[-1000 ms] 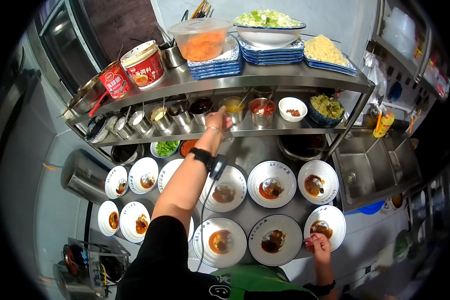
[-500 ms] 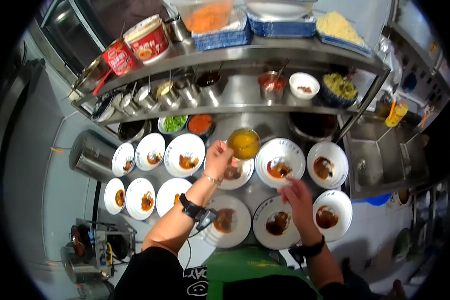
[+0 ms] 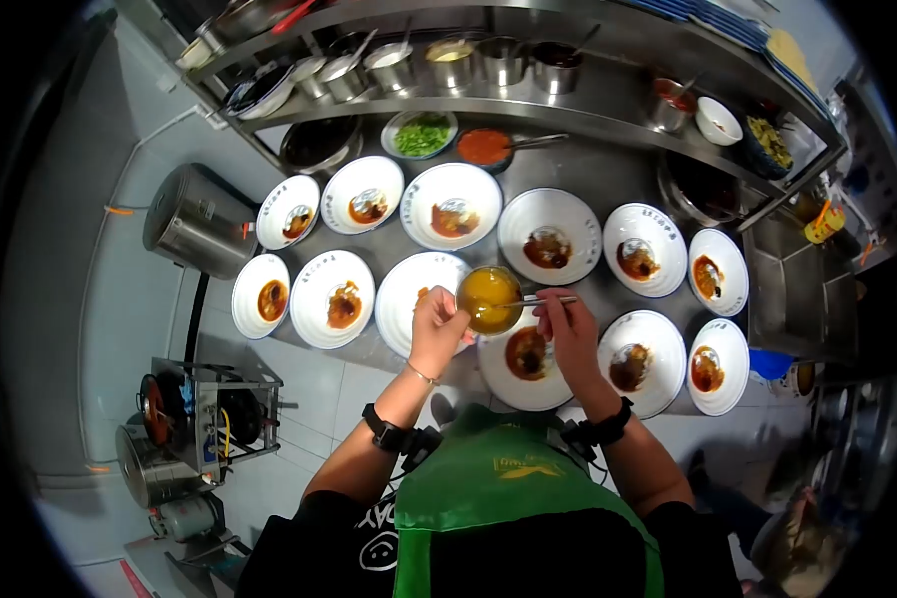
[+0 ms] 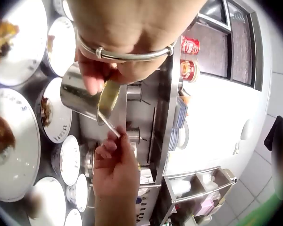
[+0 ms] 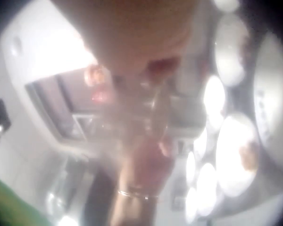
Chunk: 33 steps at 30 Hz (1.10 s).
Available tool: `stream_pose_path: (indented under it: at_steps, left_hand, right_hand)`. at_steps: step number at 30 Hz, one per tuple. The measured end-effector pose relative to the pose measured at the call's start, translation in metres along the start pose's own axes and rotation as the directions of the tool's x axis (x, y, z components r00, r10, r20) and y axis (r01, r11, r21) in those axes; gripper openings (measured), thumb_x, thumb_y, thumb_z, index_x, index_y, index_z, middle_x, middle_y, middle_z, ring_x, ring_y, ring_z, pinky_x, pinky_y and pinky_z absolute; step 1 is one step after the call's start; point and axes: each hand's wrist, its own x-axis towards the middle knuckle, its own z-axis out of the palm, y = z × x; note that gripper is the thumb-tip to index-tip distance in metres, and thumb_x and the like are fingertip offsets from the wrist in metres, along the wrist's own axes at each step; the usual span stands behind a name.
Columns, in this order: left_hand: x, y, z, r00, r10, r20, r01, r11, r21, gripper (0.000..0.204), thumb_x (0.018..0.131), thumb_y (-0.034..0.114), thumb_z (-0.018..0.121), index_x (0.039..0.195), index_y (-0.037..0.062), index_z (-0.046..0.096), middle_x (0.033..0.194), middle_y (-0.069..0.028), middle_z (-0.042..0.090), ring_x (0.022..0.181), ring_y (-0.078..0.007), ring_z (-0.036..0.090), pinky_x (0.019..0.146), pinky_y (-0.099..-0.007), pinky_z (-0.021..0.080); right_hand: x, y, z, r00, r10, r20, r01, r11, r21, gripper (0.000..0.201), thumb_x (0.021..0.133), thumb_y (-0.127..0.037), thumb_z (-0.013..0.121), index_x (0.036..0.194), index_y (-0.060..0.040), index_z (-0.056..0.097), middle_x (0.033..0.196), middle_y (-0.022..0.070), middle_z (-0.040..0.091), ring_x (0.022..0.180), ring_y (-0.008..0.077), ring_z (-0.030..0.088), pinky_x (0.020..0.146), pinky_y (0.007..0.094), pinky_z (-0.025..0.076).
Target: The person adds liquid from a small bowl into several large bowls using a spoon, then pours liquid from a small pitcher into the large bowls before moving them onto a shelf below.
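Observation:
My left hand (image 3: 437, 324) grips a small steel pot (image 4: 78, 92) of yellow liquid (image 3: 490, 291) by its side. In the left wrist view the pot is tilted. My right hand (image 3: 572, 334) pinches the thin metal handle of a spoon (image 3: 546, 301), whose lower end is hidden in the liquid. Both hands are over the front row of white bowls. Just below the pot is a bowl with brown-red sauce (image 3: 506, 383); another sauced bowl (image 3: 401, 274) is partly covered by my left hand. The right wrist view is blurred.
Two rows of sauced white bowls (image 3: 550, 211) cover the steel counter. Behind them stand a bowl of chopped greens (image 3: 422, 137) and a red-orange seasoning bowl (image 3: 484, 147). A shelf (image 3: 419, 103) holds several steel pots. A sink (image 3: 792, 299) lies at right, a steel drum (image 3: 197, 221) at left.
My left hand has brought the pot down from the shelf to the front row of bowls. My right hand has come in from the right and taken the spoon. The head view has tilted downward.

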Motion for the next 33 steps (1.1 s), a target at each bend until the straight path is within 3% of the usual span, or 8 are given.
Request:
stream_pose_path:
  at_steps: [4,12,16,20,28,31,32,33]
  left_hand:
    - [-0.014,0.012,-0.084,0.997,-0.033,-0.069,0.032,0.999,-0.024,0.022,0.082,-0.008,0.054,0.080,0.0078,0.038,0.074,-0.0026,0.049,0.051,-0.0114,0.057,0.043,-0.0241,0.049]
    - [-0.043,0.025,-0.211,0.970,-0.067,-0.235,0.048,0.995,-0.087,0.022,0.083,-0.007,0.055,0.081,0.0086,0.040,0.066,-0.0031,0.052,0.050,-0.0138,0.059,0.041,-0.0253,0.049]
    - [-0.054,0.025,-0.256,0.947,-0.067,-0.315,0.013,0.985,-0.171,0.019,0.085,-0.003,0.054,0.076,0.0094,0.043,0.065,-0.0028,0.055,0.049,-0.0137,0.058,0.044,-0.0264,0.052]
    - [-0.059,0.028,-0.295,0.886,-0.115,-0.449,0.008,0.972,-0.234,0.019,0.086,-0.002,0.055,0.076,0.0094,0.044,0.066,-0.0031,0.056,0.050,-0.0139,0.059,0.044,-0.0268,0.052]
    - [-0.080,0.036,-0.354,0.744,-0.131,-0.655,-0.038,0.971,-0.236,0.016,0.086,-0.001,0.055,0.079,0.0080,0.045,0.067,-0.0041,0.055,0.051,-0.0145,0.059,0.046,-0.0272,0.052]
    - [-0.078,0.032,-0.368,0.707,-0.144,-0.692,-0.030,0.972,-0.233,0.015,0.086,-0.002,0.055,0.082,0.0080,0.045,0.068,-0.0039,0.055,0.052,-0.0146,0.060,0.046,-0.0275,0.053]
    - [-0.075,0.029,-0.372,0.699,-0.148,-0.700,-0.030,0.971,-0.236,0.014,0.086,-0.002,0.055,0.082,0.0080,0.045,0.068,-0.0038,0.055,0.052,-0.0147,0.060,0.046,-0.0276,0.053]
    - [-0.072,0.027,-0.376,0.691,-0.154,-0.707,-0.027,0.971,-0.238,0.014,0.086,-0.002,0.055,0.083,0.0080,0.045,0.069,-0.0037,0.055,0.052,-0.0147,0.060,0.046,-0.0278,0.054]
  right_hand:
    - [-0.015,0.012,0.076,0.986,0.164,-0.040,-0.147,0.948,0.281,0.020,0.101,-0.013,0.049,0.109,0.0010,0.060,0.083,0.0065,0.063,0.063,0.0055,0.051,0.055,0.0202,0.041]
    - [-0.025,0.023,0.200,0.985,0.132,0.115,-0.143,0.986,0.089,0.022,0.102,-0.015,0.047,0.110,0.0013,0.060,0.084,0.0048,0.062,0.067,0.0076,0.053,0.061,0.0219,0.044]
    - [-0.015,0.031,0.244,0.919,0.362,0.154,-0.387,0.904,0.180,0.022,0.101,-0.017,0.048,0.109,0.0011,0.060,0.084,0.0051,0.062,0.067,0.0092,0.053,0.061,0.0228,0.044]
    - [0.017,0.038,0.285,0.864,0.438,0.249,-0.487,0.852,0.191,0.023,0.101,-0.020,0.051,0.108,-0.0005,0.060,0.086,0.0050,0.064,0.067,0.0089,0.055,0.063,0.0222,0.046]
    - [0.140,0.065,0.411,0.941,0.028,0.337,-0.074,0.989,0.125,0.020,0.100,-0.014,0.050,0.112,-0.0025,0.062,0.091,0.0055,0.066,0.070,0.0080,0.058,0.062,0.0226,0.048]
    - [0.195,0.151,0.451,0.829,-0.330,0.451,0.455,0.867,-0.201,0.020,0.097,-0.010,0.052,0.112,-0.0032,0.063,0.096,0.0092,0.067,0.075,0.0174,0.065,0.068,0.0299,0.051]
    - [0.212,0.178,0.459,0.825,-0.324,0.462,0.449,0.873,-0.190,0.020,0.097,-0.010,0.052,0.112,-0.0032,0.063,0.096,0.0092,0.067,0.075,0.0174,0.065,0.068,0.0299,0.051]
    - [0.222,0.194,0.468,0.749,-0.450,0.486,0.617,0.742,-0.263,0.020,0.096,-0.010,0.053,0.112,-0.0029,0.063,0.097,0.0105,0.067,0.079,0.0200,0.066,0.071,0.0311,0.051]
